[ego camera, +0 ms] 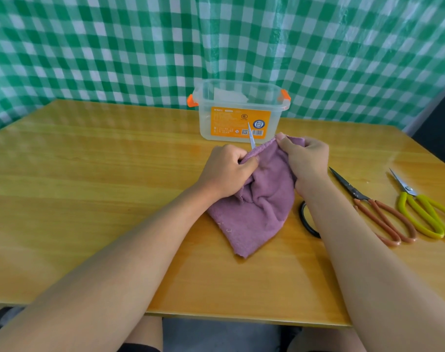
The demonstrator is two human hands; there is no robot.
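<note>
A purple cloth (262,207) lies bunched on the wooden table (89,199), its top edge lifted between my hands. My left hand (224,171) grips the left part of that edge with curled fingers. My right hand (305,158) pinches the right part between thumb and fingers. A thin metal scissor blade (250,135) sticks up out of the cloth between the hands. Its handles are hidden in the cloth, so I cannot tell which hand holds it.
A clear plastic box (239,113) with orange latches and an orange label stands just behind the hands. To the right lie brown-handled scissors (378,212) and yellow-handled scissors (424,212). A black ring handle (306,222) shows under my right forearm. A green checked curtain hangs behind.
</note>
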